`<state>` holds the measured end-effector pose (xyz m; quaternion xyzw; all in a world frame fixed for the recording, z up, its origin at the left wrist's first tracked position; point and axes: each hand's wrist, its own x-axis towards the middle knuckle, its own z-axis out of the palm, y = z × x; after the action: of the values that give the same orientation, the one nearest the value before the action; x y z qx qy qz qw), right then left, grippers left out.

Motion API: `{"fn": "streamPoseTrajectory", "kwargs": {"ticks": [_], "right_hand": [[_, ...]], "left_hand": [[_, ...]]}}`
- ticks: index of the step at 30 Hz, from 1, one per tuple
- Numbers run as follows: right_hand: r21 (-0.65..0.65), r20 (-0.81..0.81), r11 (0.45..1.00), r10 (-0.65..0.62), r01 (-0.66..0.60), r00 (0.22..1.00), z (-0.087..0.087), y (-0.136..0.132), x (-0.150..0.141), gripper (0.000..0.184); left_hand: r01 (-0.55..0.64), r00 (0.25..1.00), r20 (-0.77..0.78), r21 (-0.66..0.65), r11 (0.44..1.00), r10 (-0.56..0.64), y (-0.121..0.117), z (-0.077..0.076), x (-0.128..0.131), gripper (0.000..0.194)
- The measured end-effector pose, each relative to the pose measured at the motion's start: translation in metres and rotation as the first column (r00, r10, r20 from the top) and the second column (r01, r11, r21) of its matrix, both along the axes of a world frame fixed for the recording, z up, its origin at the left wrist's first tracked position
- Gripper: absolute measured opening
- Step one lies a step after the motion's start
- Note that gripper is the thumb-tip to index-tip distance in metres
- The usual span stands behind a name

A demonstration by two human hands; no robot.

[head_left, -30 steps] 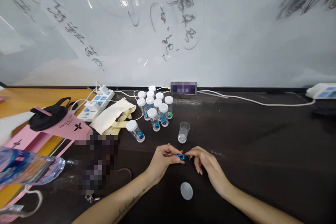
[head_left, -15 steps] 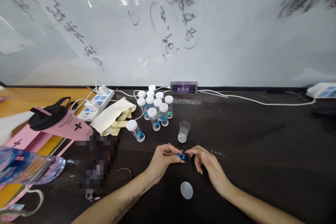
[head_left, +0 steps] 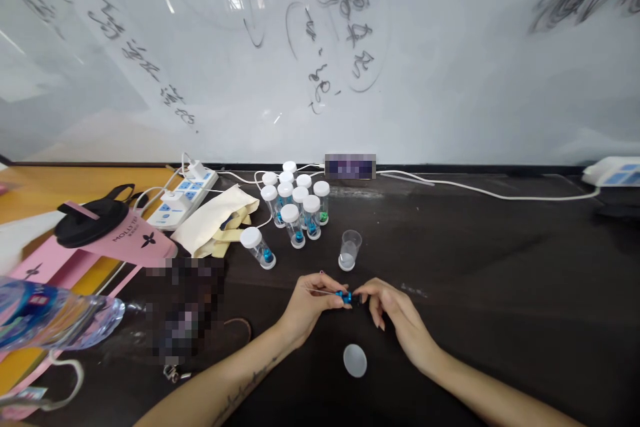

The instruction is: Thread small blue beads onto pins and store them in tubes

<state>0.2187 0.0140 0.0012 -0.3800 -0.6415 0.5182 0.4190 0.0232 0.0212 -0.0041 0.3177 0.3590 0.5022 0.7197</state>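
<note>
My left hand (head_left: 307,307) pinches a small shiny blue piece (head_left: 344,295) between thumb and fingertips above the dark table. A thin pale strand runs from the piece back across the palm. At its right end, my right hand (head_left: 395,310) has its fingers curled in, the fingertips close to a small dark part; what they grip is too small to make out. Behind the hands stands an uncapped clear vial (head_left: 351,247) with a white base. A round white lid (head_left: 355,361) lies on the table, nearer than the hands.
Several white-capped vials (head_left: 292,215) with blue or green pieces cluster behind; one tilted vial (head_left: 259,250) stands apart. At left are a cream cloth pouch (head_left: 205,217), a power strip (head_left: 173,213), a pink cup (head_left: 133,240) and a water bottle (head_left: 45,317). A whiteboard (head_left: 450,80) rises behind.
Both hands stay in place around the blue piece. The right fingertips shift very slightly by its dark end. Vials and lid have not moved on the table.
</note>
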Motion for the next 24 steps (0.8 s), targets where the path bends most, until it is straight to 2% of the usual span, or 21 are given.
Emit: {"fn": "streamPoseTrajectory", "kwargs": {"ticks": [4,10,24], "right_hand": [[-0.021,-0.005,1.000,-0.021,0.021,1.000,-0.0011,-0.0001,0.0005,0.043],[0.039,0.020,0.999,-0.012,0.011,1.000,-0.0005,0.0010,0.0011,0.046],[-0.017,0.001,0.999,-0.031,0.031,1.000,-0.0014,0.0000,0.0000,0.043]], "left_hand": [[0.000,1.000,0.007,0.006,1.000,0.000,-0.0002,0.0008,0.0002,0.019],[-0.001,1.000,-0.003,0.013,1.000,0.001,-0.0005,0.0012,0.0004,0.018],[0.001,1.000,0.003,-0.011,1.000,-0.001,0.0001,-0.0004,-0.0002,0.018]]}}
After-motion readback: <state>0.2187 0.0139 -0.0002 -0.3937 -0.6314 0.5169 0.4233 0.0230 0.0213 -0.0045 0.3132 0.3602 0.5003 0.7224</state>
